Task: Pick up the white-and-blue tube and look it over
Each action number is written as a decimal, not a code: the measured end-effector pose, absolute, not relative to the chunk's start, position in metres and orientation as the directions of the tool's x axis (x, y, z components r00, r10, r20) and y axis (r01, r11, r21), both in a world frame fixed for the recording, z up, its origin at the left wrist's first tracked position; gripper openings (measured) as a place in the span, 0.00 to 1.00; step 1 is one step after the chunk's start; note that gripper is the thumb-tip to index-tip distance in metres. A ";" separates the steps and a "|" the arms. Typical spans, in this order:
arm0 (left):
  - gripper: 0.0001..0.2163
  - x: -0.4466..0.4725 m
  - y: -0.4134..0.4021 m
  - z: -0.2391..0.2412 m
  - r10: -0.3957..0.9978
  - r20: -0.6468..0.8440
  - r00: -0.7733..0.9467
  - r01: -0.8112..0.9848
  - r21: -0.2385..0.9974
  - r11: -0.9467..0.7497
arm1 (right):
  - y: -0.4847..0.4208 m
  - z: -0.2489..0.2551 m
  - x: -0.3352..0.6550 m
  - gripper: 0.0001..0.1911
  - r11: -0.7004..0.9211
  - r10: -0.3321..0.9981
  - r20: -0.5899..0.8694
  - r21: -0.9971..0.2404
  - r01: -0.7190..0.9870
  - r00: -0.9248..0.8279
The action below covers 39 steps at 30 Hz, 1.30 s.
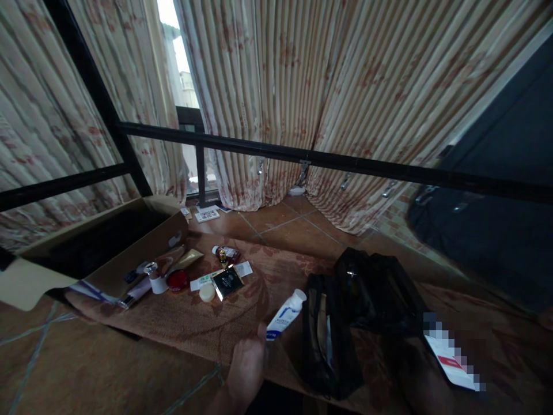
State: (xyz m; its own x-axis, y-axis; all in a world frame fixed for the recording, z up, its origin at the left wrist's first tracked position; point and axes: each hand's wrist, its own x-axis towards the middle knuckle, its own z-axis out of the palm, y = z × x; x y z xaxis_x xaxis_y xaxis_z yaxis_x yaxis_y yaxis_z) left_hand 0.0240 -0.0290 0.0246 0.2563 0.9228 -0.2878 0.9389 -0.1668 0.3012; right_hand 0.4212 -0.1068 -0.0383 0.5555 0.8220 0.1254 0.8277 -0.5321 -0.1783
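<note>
The left hand is holding the lower end of one white tube in a clenched grip, above the near edge of the brown patterned mat lying on the tiled floor. The tube's long axis is running up and to the right, its cap pointing away from the hand toward the one open black bag, which is lying just beside it on the right. The right hand is not showing, so its grip cannot be told. Farther out, at the mat's far left corner, small items are lying scattered: one red jar, one dark square case, and one open cardboard box.
</note>
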 end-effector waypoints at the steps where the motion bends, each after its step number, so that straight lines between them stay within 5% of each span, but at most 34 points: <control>1: 0.17 0.024 -0.030 0.025 0.921 -0.284 0.268 0.937 0.298 -0.181 | -0.107 -0.039 0.421 0.25 -0.521 0.828 0.130 -0.180 0.834 0.545; 16: 0.21 0.023 -0.025 0.024 0.925 -0.283 0.252 0.933 0.326 -0.155 | -0.106 -0.038 0.422 0.23 -0.526 0.819 0.141 -0.203 0.825 0.557; 28: 0.12 0.010 -0.018 0.019 0.973 -0.117 0.200 0.667 0.743 -0.048 | -0.108 -0.041 0.421 0.21 -0.513 0.830 0.154 -0.162 0.843 0.535; 36: 0.08 0.017 -0.020 0.023 0.974 -0.176 0.140 0.730 0.683 0.018 | -0.107 -0.025 0.409 0.23 -0.558 0.812 0.122 -0.122 0.821 0.571; 39: 0.15 0.030 -0.024 0.029 0.980 -0.168 0.110 0.808 0.589 0.010 | -0.107 -0.027 0.410 0.22 -0.558 0.814 0.119 -0.107 0.823 0.568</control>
State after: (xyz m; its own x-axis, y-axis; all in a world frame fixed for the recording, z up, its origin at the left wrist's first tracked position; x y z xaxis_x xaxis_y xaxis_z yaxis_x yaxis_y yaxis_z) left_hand 0.0297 -0.0238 0.0295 0.1104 0.9796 -0.1678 0.8084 0.0097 0.5886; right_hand 0.4097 -0.1065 -0.0266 0.5679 0.8145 0.1191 0.8228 -0.5581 -0.1071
